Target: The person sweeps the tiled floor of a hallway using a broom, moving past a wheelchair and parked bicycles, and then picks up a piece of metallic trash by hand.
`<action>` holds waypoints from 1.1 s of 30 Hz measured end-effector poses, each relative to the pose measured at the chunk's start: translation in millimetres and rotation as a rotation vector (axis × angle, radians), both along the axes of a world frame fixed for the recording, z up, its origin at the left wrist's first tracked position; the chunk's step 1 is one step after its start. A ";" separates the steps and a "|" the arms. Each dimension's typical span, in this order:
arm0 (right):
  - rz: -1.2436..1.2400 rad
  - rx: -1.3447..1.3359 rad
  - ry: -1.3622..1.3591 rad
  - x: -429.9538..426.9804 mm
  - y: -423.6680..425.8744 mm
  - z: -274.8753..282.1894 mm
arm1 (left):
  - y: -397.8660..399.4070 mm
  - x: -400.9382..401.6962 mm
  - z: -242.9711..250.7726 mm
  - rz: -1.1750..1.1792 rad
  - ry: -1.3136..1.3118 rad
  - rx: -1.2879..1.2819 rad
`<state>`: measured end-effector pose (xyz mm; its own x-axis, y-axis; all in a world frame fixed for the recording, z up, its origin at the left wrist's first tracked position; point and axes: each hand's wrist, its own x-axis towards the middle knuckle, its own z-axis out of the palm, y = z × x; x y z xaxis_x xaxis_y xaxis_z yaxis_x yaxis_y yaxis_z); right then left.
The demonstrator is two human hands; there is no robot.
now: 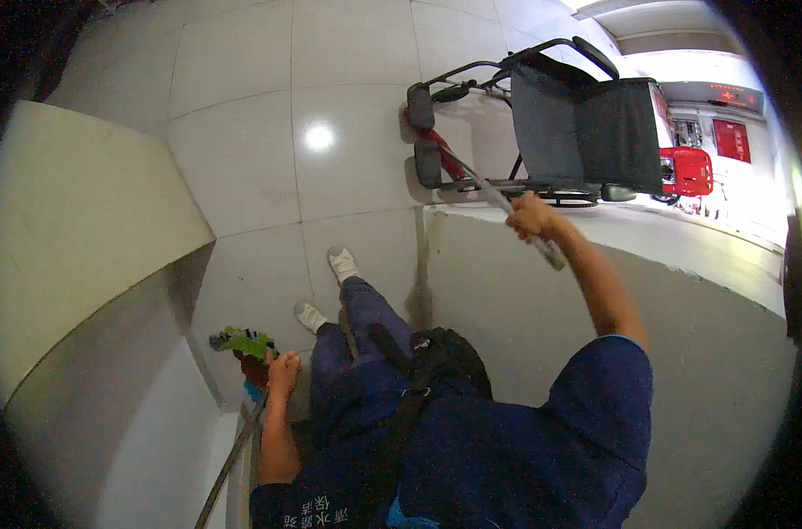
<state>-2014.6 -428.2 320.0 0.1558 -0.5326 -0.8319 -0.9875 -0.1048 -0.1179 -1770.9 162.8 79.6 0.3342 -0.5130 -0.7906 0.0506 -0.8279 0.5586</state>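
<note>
My right hand [532, 217] is closed around a metal-coloured handle [487, 188]. Its far end meets a red broom or mop head [446, 155] by the footrests of a black wheelchair [549, 119]; the exact kind of head is unclear. Low on the left, my left hand [284, 373] has its fingers curled at a long brown pole [232, 456], which slants past the wrist. Just beyond that hand lies a bundle of green, brown and blue material [245, 344], partly hidden, on or just above the tiled floor.
A beige curved partition or counter [83, 218] stands on the left. To the right is a low grey wall [506, 284] with a pale ledge, close to my body. Beyond the wheelchair are a red chair-like object [692, 172] and a lit red sign display [731, 96]. Pale tiles [242, 152] cover the floor.
</note>
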 end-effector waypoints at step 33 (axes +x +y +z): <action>0.173 -0.271 0.059 -60.4 246.6 -126.5 | 15.8 -7.4 47.5 0.016 0.061 0.055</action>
